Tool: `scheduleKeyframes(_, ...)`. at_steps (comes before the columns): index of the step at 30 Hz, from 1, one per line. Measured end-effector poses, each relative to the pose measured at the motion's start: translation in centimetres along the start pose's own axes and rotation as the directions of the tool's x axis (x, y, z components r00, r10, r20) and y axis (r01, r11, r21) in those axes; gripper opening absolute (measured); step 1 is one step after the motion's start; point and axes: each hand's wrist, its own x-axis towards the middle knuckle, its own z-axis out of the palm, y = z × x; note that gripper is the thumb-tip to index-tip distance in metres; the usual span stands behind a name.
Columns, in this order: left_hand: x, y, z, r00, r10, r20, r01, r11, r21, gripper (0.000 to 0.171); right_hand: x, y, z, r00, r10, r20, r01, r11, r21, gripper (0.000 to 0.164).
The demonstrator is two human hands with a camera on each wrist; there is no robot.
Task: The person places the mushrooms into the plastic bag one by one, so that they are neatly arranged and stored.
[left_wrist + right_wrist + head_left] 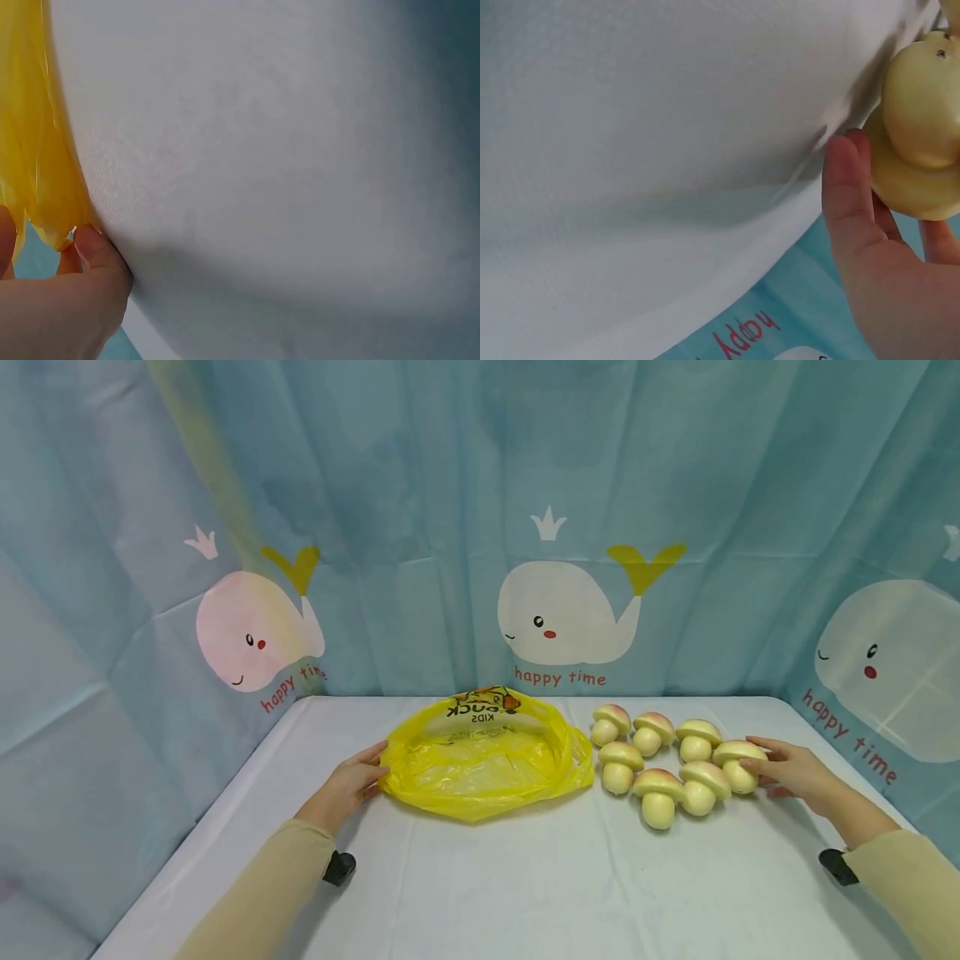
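A yellow plastic bag (480, 768) lies spread on the table with its mouth open and printed lettering at the back. My left hand (352, 782) pinches the bag's left edge; in the left wrist view the thumb and a finger meet at the yellow plastic (52, 187). To the right of the bag stand several toy mushrooms (658, 797), pale yellow with pinkish caps. My right hand (795, 770) holds the rightmost mushroom (740, 766) by its cap. In the right wrist view, fingers and thumb curve about the cap of that mushroom (922, 112), below its rounded stem.
A white cloth covers the table (510, 885). Blue curtains (420, 527) printed with whales hang along the back and both sides. Dark wrist devices (340, 867) sit under both beige sleeves (258, 893).
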Motion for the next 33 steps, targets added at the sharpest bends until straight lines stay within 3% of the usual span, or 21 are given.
scheduleKeyframes(17, 0.4, -0.3, 0.3, 1.000, 0.007, -0.008, -0.007, 0.999, -0.050, 0.058, -1.1, -1.5, -1.3, 1.000, -0.012, -0.023, 0.015, 0.988, 0.152, 0.081)
scheduleKeyframes(24, 0.4, -0.3, 0.5, 0.998, -0.023, -0.051, 0.019, 0.997, -0.072, 0.056, -1.4, -3.2, -1.1, 0.998, -0.056, -0.008, 0.056, 0.967, 0.249, 0.080)
scheduleKeyframes(33, 0.0, 0.0, 0.2, 1.000, -0.017, -0.021, 0.014, 0.995, -0.101, 0.059, -1.9, -6.1, -0.4, 0.996, -0.095, -0.001, 0.091, 0.956, 0.279, 0.079)
